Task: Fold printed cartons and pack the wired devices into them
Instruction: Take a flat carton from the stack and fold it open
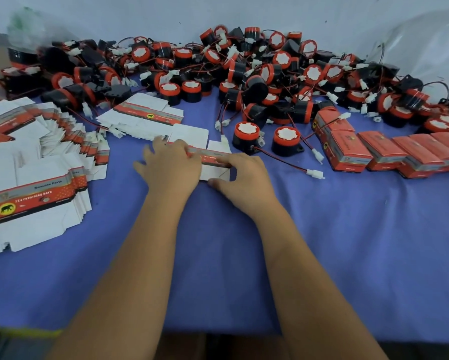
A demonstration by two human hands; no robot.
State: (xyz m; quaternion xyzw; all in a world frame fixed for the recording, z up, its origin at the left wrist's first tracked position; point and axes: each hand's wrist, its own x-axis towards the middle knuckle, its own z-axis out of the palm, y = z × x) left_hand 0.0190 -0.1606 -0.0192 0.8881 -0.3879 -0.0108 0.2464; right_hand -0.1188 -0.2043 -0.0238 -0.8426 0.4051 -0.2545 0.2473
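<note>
A person's two bare hands press on one flat white cardboard carton blank with a red printed band [213, 159], which lies on the blue cloth-covered table [322, 229]. The left hand [171, 167] lies spread over its left part, fingers fairly straight; the right hand [240, 178] pinches its near edge, thumb curled beneath. Neither grip holds a device. Right of the grip, a row of closed red printed cartons [389, 152] looks finished. Left of it, fanned stacks of unfolded blanks [36, 178] wait. Beyond, a large heap of black-and-red round wired devices [244, 68] remains unpacked, so most work appears left.
</note>
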